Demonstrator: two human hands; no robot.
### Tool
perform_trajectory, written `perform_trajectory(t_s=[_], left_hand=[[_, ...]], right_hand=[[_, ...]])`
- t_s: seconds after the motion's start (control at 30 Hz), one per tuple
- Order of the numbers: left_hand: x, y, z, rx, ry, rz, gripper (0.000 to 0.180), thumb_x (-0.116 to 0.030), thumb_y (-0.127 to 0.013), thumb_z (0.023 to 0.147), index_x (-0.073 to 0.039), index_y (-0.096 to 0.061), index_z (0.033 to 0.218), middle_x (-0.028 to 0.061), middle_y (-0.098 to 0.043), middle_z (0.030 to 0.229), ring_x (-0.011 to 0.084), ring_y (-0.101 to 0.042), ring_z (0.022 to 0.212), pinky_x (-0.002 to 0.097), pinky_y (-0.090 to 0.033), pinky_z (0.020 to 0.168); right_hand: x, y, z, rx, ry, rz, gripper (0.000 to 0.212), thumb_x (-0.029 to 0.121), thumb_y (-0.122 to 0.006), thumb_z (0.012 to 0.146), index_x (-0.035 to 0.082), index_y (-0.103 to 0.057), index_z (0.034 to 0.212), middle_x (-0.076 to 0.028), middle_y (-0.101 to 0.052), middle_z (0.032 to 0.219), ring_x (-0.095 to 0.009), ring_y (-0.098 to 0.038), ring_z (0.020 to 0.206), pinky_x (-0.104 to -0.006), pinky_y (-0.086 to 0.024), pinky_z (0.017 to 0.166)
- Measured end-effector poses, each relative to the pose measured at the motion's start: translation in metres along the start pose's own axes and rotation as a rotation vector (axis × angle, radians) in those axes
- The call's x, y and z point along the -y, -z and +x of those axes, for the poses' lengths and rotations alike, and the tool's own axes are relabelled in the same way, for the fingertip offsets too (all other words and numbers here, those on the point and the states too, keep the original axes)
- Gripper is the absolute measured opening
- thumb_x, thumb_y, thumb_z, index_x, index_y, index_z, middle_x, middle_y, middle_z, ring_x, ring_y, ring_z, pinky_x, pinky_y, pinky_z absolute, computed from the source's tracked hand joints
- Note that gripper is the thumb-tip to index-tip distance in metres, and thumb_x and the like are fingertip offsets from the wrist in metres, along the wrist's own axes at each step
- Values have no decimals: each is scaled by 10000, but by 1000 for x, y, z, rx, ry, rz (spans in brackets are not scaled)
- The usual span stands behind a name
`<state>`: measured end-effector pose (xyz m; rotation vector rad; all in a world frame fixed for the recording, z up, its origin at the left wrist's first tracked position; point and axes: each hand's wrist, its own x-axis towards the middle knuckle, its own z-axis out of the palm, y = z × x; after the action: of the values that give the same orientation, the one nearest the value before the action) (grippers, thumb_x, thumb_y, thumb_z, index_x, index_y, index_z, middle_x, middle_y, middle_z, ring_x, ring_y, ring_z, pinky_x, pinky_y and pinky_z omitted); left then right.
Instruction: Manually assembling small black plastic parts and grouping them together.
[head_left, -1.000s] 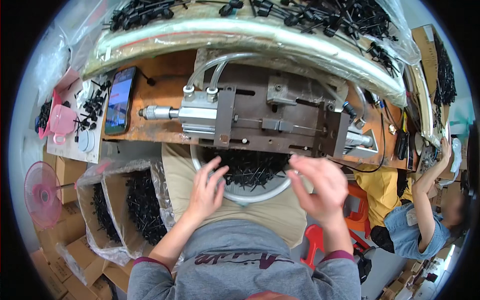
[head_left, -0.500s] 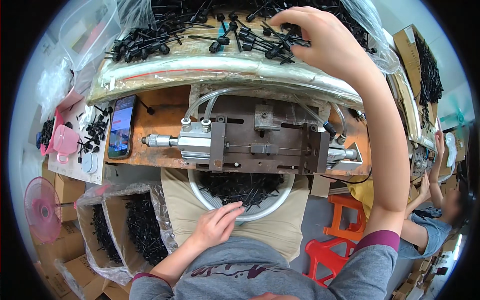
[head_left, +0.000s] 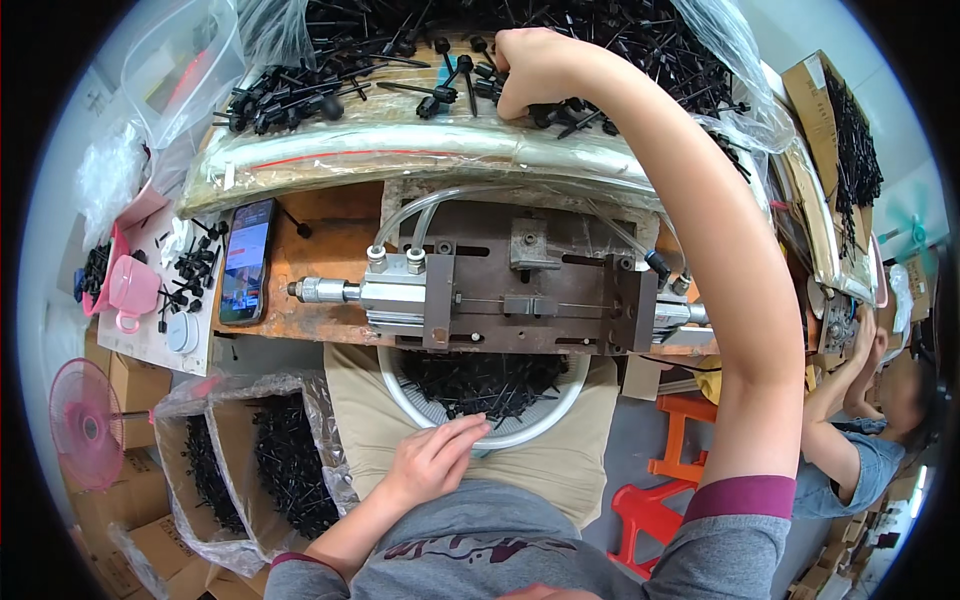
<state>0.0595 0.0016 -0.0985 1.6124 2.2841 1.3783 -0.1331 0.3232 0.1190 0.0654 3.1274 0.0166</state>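
My right hand [head_left: 540, 72] reaches over the machine to the heap of black plastic parts with thin stems [head_left: 285, 92]. Its fingers and thumb curl in around parts at the near side of the heap, and what lies between them is mostly hidden. My left hand [head_left: 435, 462] rests with fingers stretched out over the near rim of a white round basket [head_left: 535, 432] on my lap. Black thin-stemmed pieces [head_left: 480, 385] fill the basket. Between basket and heap stands a dark metal fixture [head_left: 520, 335] with a small block in its middle and a pneumatic cylinder [head_left: 393, 300] on the left.
Clear air hoses [head_left: 470, 182] arch over the fixture. A phone [head_left: 246, 262] lies left of it, near a pink cup [head_left: 132, 285]. Plastic-lined cartons [head_left: 290, 460] of black parts and a pink fan [head_left: 85, 422] stand at lower left. Orange and red stools [head_left: 640, 515] and another person [head_left: 850, 460] are at right.
My right hand has moved left and down into the black parts, its fingers curling in. My left hand stays at the basket rim. The other person's hands have come down and together.
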Motion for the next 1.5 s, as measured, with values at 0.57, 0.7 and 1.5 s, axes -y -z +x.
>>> perform_trajectory(t_s=[0.57, 0.7, 1.5], left_hand=[[-19, 21, 38, -168, -266, -3, 469, 14, -702, 702, -74, -625, 1156, 119, -662, 1173, 183, -656, 676, 256, -503, 550], [-26, 24, 58, -277, -340, -25, 459, -1, -718, 705, -94, -629, 1145, 123, -662, 1170, 192, -658, 697, 257, -501, 560], [-49, 71, 118, -83, 181, -654, 333, 70, -783, 709, 42, -713, 1033, 140, -661, 1030, 217, -698, 903, 271, -578, 764]], right_hand=[[-42, 20, -56, -404, 0, 1087, 221, 181, -702, 866, -12, -682, 971, -135, -711, 922, -144, -698, 750, -232, -569, 681], [-40, 22, -63, -477, 5, 1300, 206, 124, -671, 889, -38, -660, 1015, -143, -707, 944, -154, -699, 792, -223, -567, 723], [45, -75, -238, -743, -210, 2041, 157, 13, -603, 885, 0, -570, 1038, -207, -662, 1014, -181, -643, 662, -277, -537, 634]])
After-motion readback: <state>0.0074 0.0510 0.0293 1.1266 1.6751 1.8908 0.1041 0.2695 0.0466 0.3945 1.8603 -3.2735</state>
